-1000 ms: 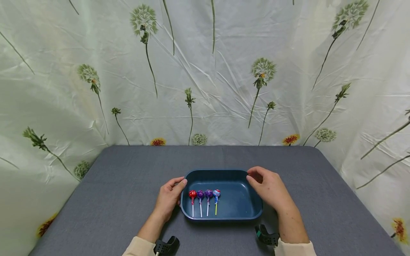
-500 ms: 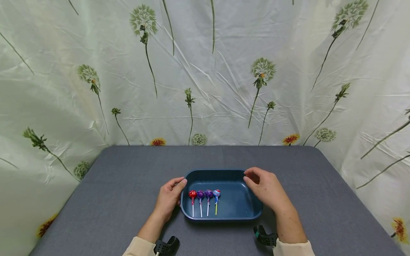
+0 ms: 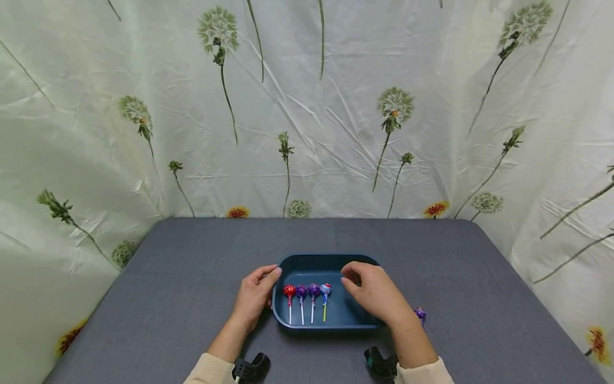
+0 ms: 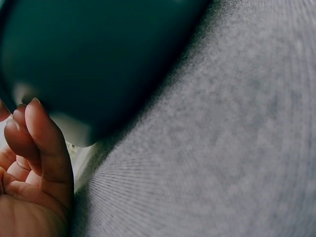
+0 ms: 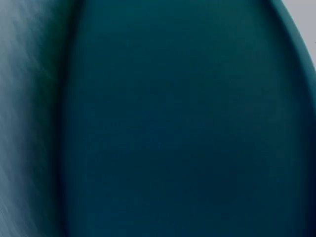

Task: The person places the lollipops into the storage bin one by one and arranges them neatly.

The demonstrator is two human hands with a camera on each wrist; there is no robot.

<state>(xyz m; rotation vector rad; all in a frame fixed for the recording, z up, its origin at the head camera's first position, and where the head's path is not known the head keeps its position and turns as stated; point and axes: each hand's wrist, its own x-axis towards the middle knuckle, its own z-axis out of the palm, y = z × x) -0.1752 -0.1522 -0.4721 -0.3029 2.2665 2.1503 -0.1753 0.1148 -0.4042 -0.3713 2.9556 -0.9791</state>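
A dark blue tray [image 3: 336, 327] sits on the table with several wrapped lollipops in a row in its left part: a red lollipop [image 3: 290, 291], a purple lollipop [image 3: 301, 292], another purple lollipop [image 3: 314, 290] and a blue-and-red lollipop [image 3: 325, 289]. My left hand [image 3: 254, 296] grips the tray's left end, thumb at the rim; the left wrist view has its fingers [image 4: 47, 133] against the wall. Over the tray's right half is my right hand [image 3: 376, 293], thumb and index finger bent and apart, nothing visible between them. Beyond my right forearm, a purple lollipop [image 3: 420, 314] lies partly hidden.
A grey cloth covers the table [image 3: 201, 266]. Behind it hangs a white curtain [image 3: 326, 133] with a dandelion print. Dark wrist devices show near both sleeves. The right wrist view holds only the blurred tray interior [image 5: 182, 118] and grey cloth.
My right hand has moved left from the tray's right rim to over its inside. A purple lollipop right of the tray has come into view. My left hand stays in place.
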